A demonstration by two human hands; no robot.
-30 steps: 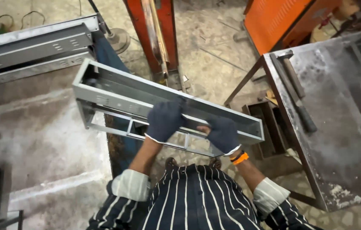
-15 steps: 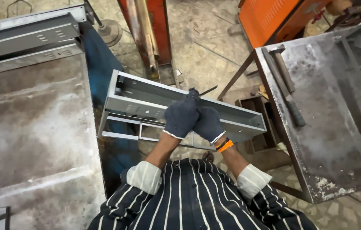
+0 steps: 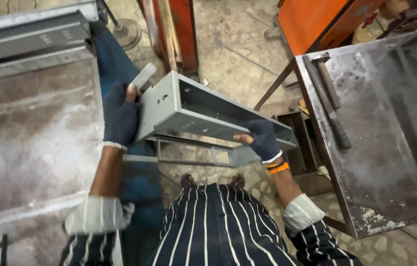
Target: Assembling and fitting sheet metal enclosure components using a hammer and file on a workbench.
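Note:
A long grey sheet-metal channel frame [image 3: 203, 111] with punched holes hangs in the air in front of my striped shirt, between two work tables. My left hand [image 3: 120, 116], in a dark knitted glove, grips its left end plate. My right hand [image 3: 263, 140], also gloved, with an orange band at the wrist, holds the lower edge near its right end. A thinner open frame section [image 3: 188, 153] hangs below the channel.
A worn steel table [image 3: 31, 128] lies to the left with grey metal channels [image 3: 31, 42] stacked at its far end. To the right stands a steel bench [image 3: 390, 133] with a hammer [image 3: 329, 101] on it. Orange machines [image 3: 316, 22] and a red-orange upright [image 3: 176, 29] stand behind.
My hands have moved apart from the middle of the frame to its two ends. The frame has swung and shifted to the right and nearer to me.

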